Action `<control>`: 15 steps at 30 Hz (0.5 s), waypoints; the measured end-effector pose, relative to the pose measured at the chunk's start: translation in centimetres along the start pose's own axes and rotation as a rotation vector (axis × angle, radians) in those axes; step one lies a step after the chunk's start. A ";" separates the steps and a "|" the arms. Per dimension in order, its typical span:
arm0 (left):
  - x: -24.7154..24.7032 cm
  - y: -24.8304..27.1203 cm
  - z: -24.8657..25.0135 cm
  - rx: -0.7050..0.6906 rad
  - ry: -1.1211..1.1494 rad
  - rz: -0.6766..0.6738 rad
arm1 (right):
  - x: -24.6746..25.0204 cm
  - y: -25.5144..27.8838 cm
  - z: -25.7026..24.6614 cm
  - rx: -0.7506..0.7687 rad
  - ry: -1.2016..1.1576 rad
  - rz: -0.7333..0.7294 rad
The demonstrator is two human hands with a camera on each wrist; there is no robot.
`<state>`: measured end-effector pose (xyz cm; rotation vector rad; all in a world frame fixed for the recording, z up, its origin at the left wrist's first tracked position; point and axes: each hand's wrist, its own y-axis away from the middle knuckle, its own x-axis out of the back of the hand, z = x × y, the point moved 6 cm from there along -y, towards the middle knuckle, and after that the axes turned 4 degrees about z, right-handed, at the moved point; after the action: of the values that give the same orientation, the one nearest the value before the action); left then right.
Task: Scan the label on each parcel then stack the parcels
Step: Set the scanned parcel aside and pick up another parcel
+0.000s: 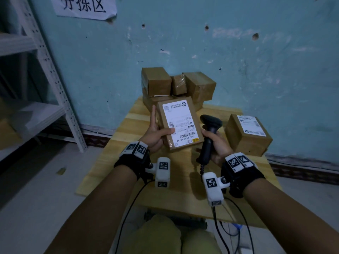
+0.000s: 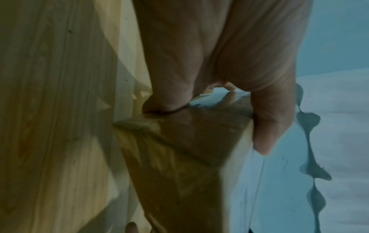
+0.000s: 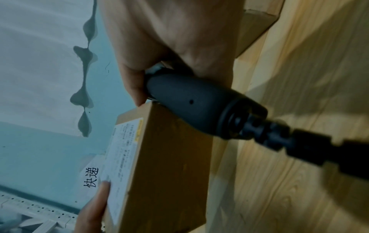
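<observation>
A blue-green wall point(image 1: 238, 52) with chipped paint fills the background, with a white paper sign point(image 1: 84, 6) at its top left and grey metal shelving point(image 1: 45, 70) along the left side. Below it stands a light wooden desk point(image 1: 139, 173). At the desk's far edge sits a pile of brown parcels point(image 1: 176, 85), several boxes deep. Near the far right corner rests a single labelled parcel point(image 1: 247, 136), label facing up, well apart from the pile.

Above the middle of the desk, the left hand point(image 1: 156, 132) grips a flat brown parcel point(image 1: 180, 123), thumb pressed on its white shipping label point(image 1: 180, 121) and fingers behind; the label faces upward toward the camera. The left wrist view shows the same fingers point(image 2: 173, 78) curled round the box's edge.

Just beside it on the right, the right hand point(image 1: 216, 143) is wrapped round the handle of a black barcode scanner point(image 1: 210, 132), its head close to the parcel's right edge. A dark cable point(image 1: 233, 226) runs down off the desk's near edge. Both wrists wear black straps carrying white marker blocks.
</observation>
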<state>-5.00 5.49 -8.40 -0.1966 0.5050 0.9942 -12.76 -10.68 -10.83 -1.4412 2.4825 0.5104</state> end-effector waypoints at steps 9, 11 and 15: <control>0.5 0.0 -0.5 0.007 0.004 0.096 | -0.1 0.3 0.0 -0.007 -0.134 -0.013; 0.9 0.0 -0.6 0.020 -0.002 0.141 | 0.1 0.3 -0.1 -0.002 -0.160 0.000; 1.8 -0.4 -0.9 0.056 0.031 0.234 | 0.5 0.3 -0.3 0.019 -0.163 0.025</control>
<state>-4.09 6.32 -10.09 -0.1039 0.5931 1.2043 -13.26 -11.08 -10.67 -1.3075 2.3735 0.5830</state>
